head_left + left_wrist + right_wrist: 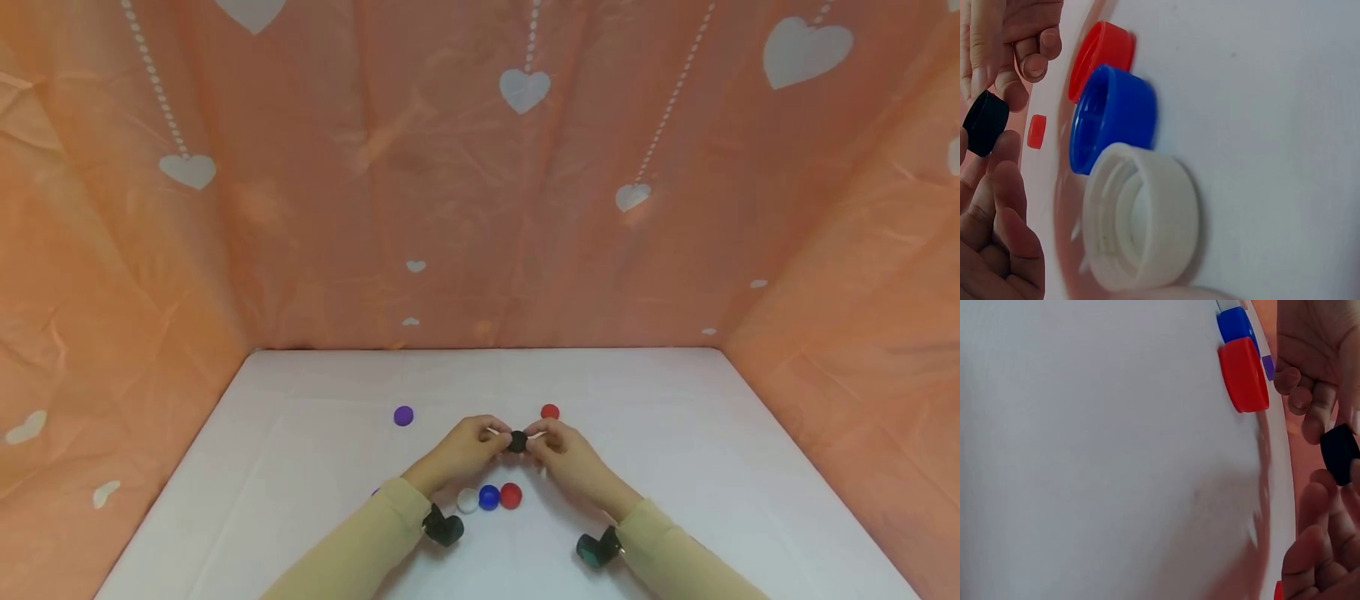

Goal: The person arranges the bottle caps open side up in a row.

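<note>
Between both hands is a black bottle cap [517, 442], raised above the white table. My left hand [467, 450] pinches its left side with thumb and fingers, and my right hand [570, 457] pinches the opposite side. In the left wrist view the black cap [986, 124] sits between the two sets of fingertips. Nearer to me, a white cap [468, 500], a blue cap [489, 497] and a red cap [512, 496] stand in a row, hollow sides visible. The left wrist view shows ridges inside the white cap [1141, 215].
A purple cap [403, 416] lies at the back left, and another red cap [550, 412] just behind my right hand. Part of one more purple cap [377, 492] peeks out beside my left sleeve. Orange cloth [480, 208] with white hearts walls the table [675, 417] at the back and sides.
</note>
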A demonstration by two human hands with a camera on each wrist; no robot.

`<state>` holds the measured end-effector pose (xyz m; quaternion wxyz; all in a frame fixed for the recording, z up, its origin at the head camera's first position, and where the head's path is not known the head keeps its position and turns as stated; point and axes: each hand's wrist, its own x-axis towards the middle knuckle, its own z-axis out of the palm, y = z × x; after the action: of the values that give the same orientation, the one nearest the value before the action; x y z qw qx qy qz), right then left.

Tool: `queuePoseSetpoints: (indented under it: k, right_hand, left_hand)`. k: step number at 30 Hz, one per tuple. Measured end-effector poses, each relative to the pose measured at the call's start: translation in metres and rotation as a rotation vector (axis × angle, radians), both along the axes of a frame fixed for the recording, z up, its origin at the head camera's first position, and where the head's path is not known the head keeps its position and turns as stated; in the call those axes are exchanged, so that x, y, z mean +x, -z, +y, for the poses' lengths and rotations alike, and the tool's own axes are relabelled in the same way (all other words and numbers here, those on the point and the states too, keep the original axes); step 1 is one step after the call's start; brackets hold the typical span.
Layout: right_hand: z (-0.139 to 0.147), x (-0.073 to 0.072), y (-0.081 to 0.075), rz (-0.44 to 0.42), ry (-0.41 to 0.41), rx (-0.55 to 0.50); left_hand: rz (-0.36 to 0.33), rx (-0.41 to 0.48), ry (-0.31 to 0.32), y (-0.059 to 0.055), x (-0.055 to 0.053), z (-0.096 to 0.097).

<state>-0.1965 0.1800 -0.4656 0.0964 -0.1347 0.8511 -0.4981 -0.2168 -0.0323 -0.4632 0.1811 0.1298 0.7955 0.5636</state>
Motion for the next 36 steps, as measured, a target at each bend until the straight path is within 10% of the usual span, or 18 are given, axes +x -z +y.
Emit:
queuePoseSetpoints:
  k: [22, 30, 36]
  right_hand:
    - [0.016, 0.011, 0.005, -0.053, -0.096, 0.018]
    - [0.025, 0.015, 0.008, 0.010, -0.112, 0.133]
    - [0.028, 0.019, 0.009, 0.026, -0.117, 0.223]
  left_hand:
    - [-0.072, -0.117, 0.058, 0.000, 0.018, 0.017]
    - [0.223, -0.385, 0.186, 0.000, 0.022, 0.021]
    - [0.252, -0.462, 0.238, 0.001, 0.026, 0.022]
